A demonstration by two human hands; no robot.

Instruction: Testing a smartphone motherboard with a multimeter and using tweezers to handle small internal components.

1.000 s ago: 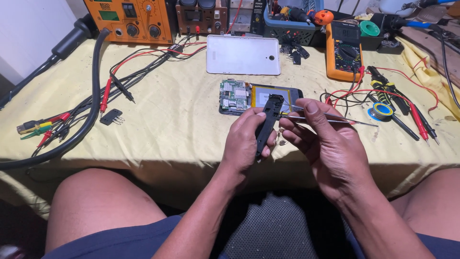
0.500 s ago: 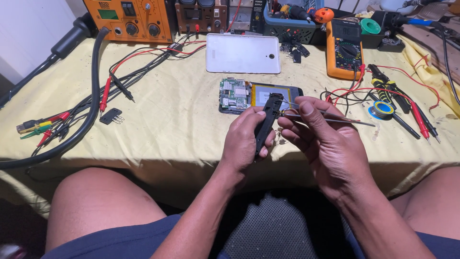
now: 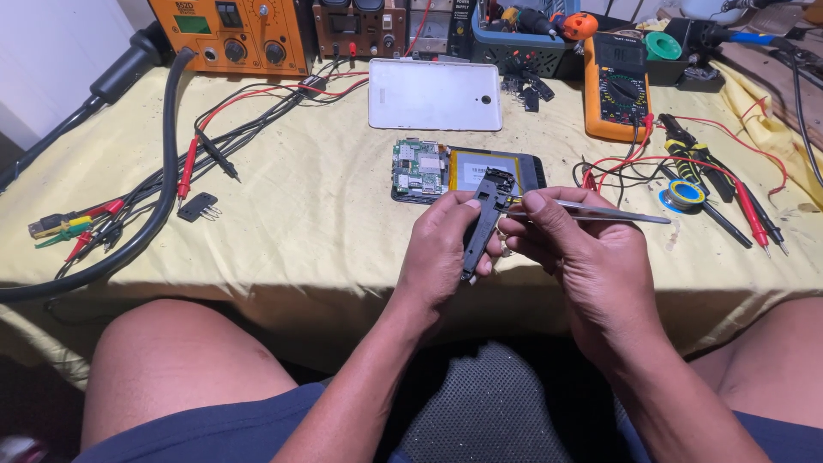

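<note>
- Your left hand [image 3: 446, 253] has its grip clenched round a narrow black plastic part [image 3: 482, 221], thumb up on its top end, fingers wrapped along the side. The part stands nearly upright, tilted a bit to the right, held off the surface just in front of the table edge.
- Your right hand [image 3: 583, 257] is pinching a pair of metal tweezers [image 3: 591, 211], so that grip is closed too. The tweezers lie almost level, the back end sticking out to the right, the tips right at the upper end of the black part. Can't tell whether the tips actually touch it.
- Just behind your hands sits the opened tablet [image 3: 467, 171] on the yellow cloth [image 3: 309, 214] covering the surface: green circuit board on its left, flat battery on its right.
- Further back lies the white back cover [image 3: 435, 94], flat, apart from the tablet.
- To the right: an orange multimeter [image 3: 619, 86] with red and black probes [image 3: 746, 201] trailing down, and a small roll of solder [image 3: 687, 195] near them.
- To the left: a bundle of red and black test leads [image 3: 193, 167], a thick black hose [image 3: 163, 171] curving across the cloth, and an orange bench unit [image 3: 231, 30] at the back edge.
- Your bare knees show under the surface edge, both sides.
</note>
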